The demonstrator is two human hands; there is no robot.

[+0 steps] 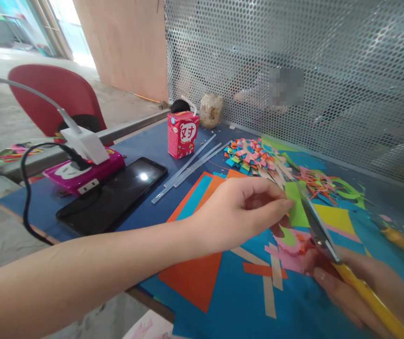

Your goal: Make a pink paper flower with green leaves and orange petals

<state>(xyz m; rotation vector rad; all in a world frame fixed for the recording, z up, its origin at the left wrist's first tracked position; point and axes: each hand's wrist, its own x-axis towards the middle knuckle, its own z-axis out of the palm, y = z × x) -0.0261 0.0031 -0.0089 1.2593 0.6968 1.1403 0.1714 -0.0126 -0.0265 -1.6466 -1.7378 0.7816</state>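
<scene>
Between the thumb and fingers of my left hand [247, 212] is a small piece of light green paper [296, 205]. My right hand [360, 282] grips scissors [316, 226] with yellow handles, somewhat blurred. Their blades run up along the right edge of the green paper; whether they touch it I cannot tell. Below both hands lie a pink and green paper flower [289, 240] and several cut strips [268, 294] in beige and orange. Under them spread blue sheets [239, 296] and orange sheets [191, 278]. A yellow piece of paper [337, 219] is just behind the scissors.
Fringed paper flowers [249, 153] and paper scraps [320, 183] lie along the metal mesh panel [293, 47]. Clear sticks [187, 165], a red drink carton [183, 134], a black phone [113, 195] and a purple power strip [85, 172] with cables occupy the left side. A red chair [53, 94] stands beyond.
</scene>
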